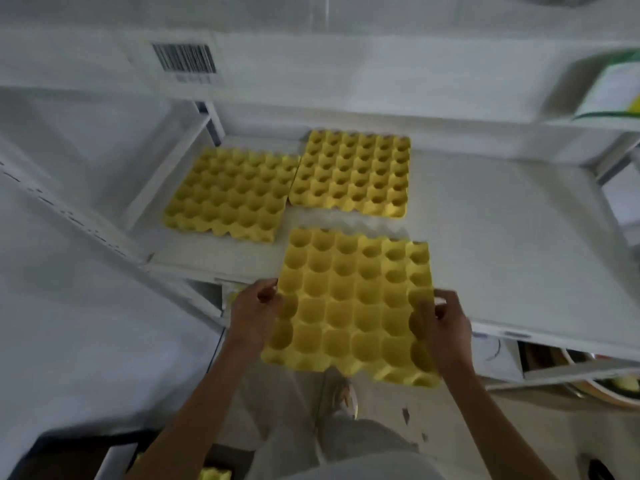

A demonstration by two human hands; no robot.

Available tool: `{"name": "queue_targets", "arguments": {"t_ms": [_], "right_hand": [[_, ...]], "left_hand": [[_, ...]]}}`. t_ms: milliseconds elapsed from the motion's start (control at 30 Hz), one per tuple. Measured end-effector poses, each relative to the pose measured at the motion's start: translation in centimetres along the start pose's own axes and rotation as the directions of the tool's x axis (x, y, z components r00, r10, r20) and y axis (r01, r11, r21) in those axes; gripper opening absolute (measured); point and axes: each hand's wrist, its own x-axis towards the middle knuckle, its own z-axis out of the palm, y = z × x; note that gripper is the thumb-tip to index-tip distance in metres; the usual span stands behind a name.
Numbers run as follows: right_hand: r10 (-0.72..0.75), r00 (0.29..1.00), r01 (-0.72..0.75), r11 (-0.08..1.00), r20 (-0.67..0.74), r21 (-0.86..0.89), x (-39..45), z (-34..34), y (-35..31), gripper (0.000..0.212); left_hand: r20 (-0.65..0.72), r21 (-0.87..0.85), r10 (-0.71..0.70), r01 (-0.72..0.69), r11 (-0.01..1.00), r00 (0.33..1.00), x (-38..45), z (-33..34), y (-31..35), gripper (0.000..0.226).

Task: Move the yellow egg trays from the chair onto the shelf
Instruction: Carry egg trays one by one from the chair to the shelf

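**Yellow trays fill the shelf, third on its way**

Yellow egg tray [349, 306], gripped at its sides by left hand [254, 306] and right hand [446, 320], overhangs the white shelf [502, 237] edge. Two placed trays [228, 194] [351, 173] lie behind, side by side. A yellow scrap at the bottom edge may be more; the chair is not identifiable.

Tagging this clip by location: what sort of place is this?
Probably a storeroom or stockroom: white shelving holds yellow egg trays, a barcode label marks the upper shelf, and boxes sit below.
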Motion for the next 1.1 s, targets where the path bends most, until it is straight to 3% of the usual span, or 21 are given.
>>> {"name": "queue_targets", "arguments": {"t_ms": [133, 367, 500, 600, 700, 800, 867, 967, 1100], "right_hand": [[0.055, 0.998, -0.055, 0.998, 0.002, -0.036, 2.4, 2.0, -1.6, 0.026], [0.104, 0.993, -0.108, 0.990, -0.052, -0.095, 4.5, 4.7, -3.2, 0.025], [0.105, 0.988, -0.118, 0.987, -0.114, -0.111, 4.9, 5.9, -4.5, 0.024], [0.111, 0.984, -0.125, 0.987, -0.139, -0.098, 4.7, 6.4, -4.7, 0.025], [0.116, 0.982, -0.127, 0.990, -0.146, -0.067, 4.4, 6.3, -4.7, 0.024], [0.124, 0.982, -0.132, 0.990, -0.144, -0.044, 4.1, 6.4, -4.6, 0.024], [0.111, 0.984, -0.119, 0.992, -0.138, -0.050, 4.1, 6.8, -4.6, 0.025], [0.132, 0.979, -0.139, 0.990, -0.152, -0.036, 4.1, 7.6, -4.6, 0.026], [0.162, 0.969, -0.163, 0.987, -0.185, 0.010, 4.2, 8.1, -4.8, 0.025]], "left_hand": [[0.023, 0.011, -0.034, 0.034, 0.999, 0.999, 3.6, -0.6, -0.1, 0.032], [0.098, 0.023, 0.034, -0.037, 0.999, 0.995, 8.5, -0.9, 0.1, 0.028], [0.062, -0.003, 0.073, -0.073, 0.997, 0.995, 9.7, -1.3, 0.5, 0.027], [0.058, 0.070, 0.153, -0.157, 0.985, 0.987, 10.4, -1.3, 0.3, 0.025], [-0.036, 0.238, 0.353, -0.335, 0.912, 0.935, 11.8, -2.3, 1.0, 0.028], [0.006, 0.511, 0.520, -0.449, 0.733, 0.854, 15.3, -3.8, 1.4, 0.049], [0.124, 0.638, 0.456, -0.423, 0.644, 0.881, 17.6, -4.5, 1.0, 0.059], [0.289, 0.664, 0.366, -0.461, 0.589, 0.885, 19.5, -5.0, -0.7, 0.071], [0.321, 0.615, 0.399, -0.510, 0.602, 0.859, 20.2, -5.6, -1.7, 0.073]]}}
